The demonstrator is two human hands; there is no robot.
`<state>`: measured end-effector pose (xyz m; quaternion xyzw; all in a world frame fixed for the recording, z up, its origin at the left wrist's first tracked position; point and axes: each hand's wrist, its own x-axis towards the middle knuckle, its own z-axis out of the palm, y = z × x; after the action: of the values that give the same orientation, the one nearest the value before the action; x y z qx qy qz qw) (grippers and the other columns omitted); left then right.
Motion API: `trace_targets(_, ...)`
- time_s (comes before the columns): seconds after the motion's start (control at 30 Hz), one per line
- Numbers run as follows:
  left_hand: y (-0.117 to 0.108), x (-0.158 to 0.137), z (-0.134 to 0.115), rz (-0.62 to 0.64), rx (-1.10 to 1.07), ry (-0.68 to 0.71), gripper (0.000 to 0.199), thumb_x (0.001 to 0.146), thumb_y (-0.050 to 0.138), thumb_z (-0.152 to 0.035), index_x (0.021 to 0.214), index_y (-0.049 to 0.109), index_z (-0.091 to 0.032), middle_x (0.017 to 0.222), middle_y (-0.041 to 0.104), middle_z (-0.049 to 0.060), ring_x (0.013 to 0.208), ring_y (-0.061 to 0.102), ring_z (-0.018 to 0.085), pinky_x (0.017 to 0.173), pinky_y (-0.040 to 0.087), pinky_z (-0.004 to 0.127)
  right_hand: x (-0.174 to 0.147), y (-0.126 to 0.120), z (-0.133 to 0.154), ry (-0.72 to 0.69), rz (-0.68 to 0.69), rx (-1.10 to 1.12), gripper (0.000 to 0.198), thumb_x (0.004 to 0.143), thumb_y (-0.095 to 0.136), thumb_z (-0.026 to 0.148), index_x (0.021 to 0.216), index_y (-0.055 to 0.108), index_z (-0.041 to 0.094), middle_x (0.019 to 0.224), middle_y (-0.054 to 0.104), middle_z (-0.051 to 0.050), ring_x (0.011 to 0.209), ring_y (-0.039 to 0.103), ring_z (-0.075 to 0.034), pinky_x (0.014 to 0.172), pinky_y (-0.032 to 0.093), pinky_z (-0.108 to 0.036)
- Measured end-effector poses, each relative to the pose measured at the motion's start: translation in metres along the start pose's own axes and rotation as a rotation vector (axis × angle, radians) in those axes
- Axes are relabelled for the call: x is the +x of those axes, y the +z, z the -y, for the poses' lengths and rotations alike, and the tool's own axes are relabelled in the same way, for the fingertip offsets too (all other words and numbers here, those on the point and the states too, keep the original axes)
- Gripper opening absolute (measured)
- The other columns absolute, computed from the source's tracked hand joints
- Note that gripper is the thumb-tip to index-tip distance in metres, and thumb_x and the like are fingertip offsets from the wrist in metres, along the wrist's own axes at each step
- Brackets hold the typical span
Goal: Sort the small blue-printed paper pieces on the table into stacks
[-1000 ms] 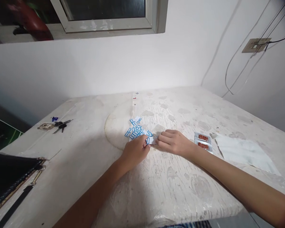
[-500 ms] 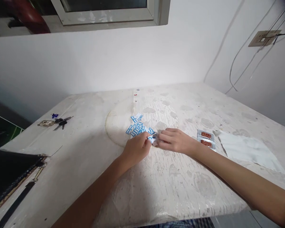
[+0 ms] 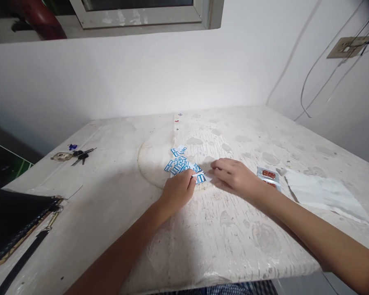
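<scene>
Near the table's middle, my left hand (image 3: 178, 186) is closed, thumb and fingers pinching a small white paper piece with blue printing (image 3: 199, 178). Just beyond its knuckles lies a loose pile of similar white-and-blue paper pieces (image 3: 180, 163). My right hand (image 3: 232, 174) is a little to the right of the held piece, palm down. Its fingers are bent and slightly apart, and I see nothing gripped in them. A pale patch lies below those fingertips, too blurred to name.
Silver packs with reddish-brown contents (image 3: 268, 175) lie beyond my right forearm, beside a white cloth or sheet (image 3: 326, 194). Keys (image 3: 81, 155) are at the left, above a black bag (image 3: 18, 223). Tiny scraps lie toward the wall (image 3: 135, 78).
My right hand has drawn away to the right from the paper piece, and its fingers have loosened. The left hand still pinches the piece, whose blue print now shows more. The view has shifted slightly.
</scene>
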<state>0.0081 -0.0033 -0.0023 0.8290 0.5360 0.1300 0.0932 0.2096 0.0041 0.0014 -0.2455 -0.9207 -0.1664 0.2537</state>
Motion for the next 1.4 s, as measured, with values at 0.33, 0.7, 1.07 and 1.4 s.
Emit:
trace_targets(0.33,0.000,-0.001,-0.002,-0.005,-0.001,0.001,0.021,0.086,0.035,-0.029,0.094,0.052,-0.020,0.084,0.062,0.001,0.074,0.056,0.015,0.060,0.036,0.025,0.003,-0.005,0.013,0.662,0.135,0.878,0.038,0.075,0.051,0.015,0.112,0.042,0.021,0.069,0.052,0.003,0.055,0.047,-0.009,0.050,0.038,-0.021)
trace_targets(0.7,-0.006,-0.005,-0.009,0.023,-0.005,0.039,0.020,0.084,0.036,-0.029,0.096,0.050,-0.020,0.088,0.061,0.001,0.069,0.056,0.014,0.052,0.030,0.024,0.007,0.014,0.022,0.819,0.115,0.755,0.031,0.071,0.050,0.016,0.101,0.050,0.019,0.059,0.044,0.006,0.049,0.042,-0.009,0.047,0.033,-0.022)
trace_targets(1.07,-0.001,-0.004,-0.007,0.017,0.064,0.039,0.019,0.086,0.034,-0.028,0.094,0.049,-0.021,0.086,0.061,0.000,0.068,0.056,0.014,0.053,0.030,0.025,0.012,-0.006,0.021,0.605,0.300,0.600,0.018,0.082,0.041,0.019,0.092,0.056,0.018,0.063,0.055,0.000,0.053,0.046,-0.011,0.051,0.032,-0.023)
trace_targets(1.4,-0.002,-0.003,-0.007,0.020,0.058,0.044,0.020,0.086,0.036,-0.031,0.092,0.051,-0.020,0.083,0.060,0.001,0.068,0.055,0.014,0.052,0.030,0.025,0.011,-0.001,0.022,0.607,0.322,0.451,0.025,0.085,0.039,0.024,0.108,0.049,0.019,0.063,0.055,0.000,0.053,0.047,-0.011,0.049,0.028,-0.022)
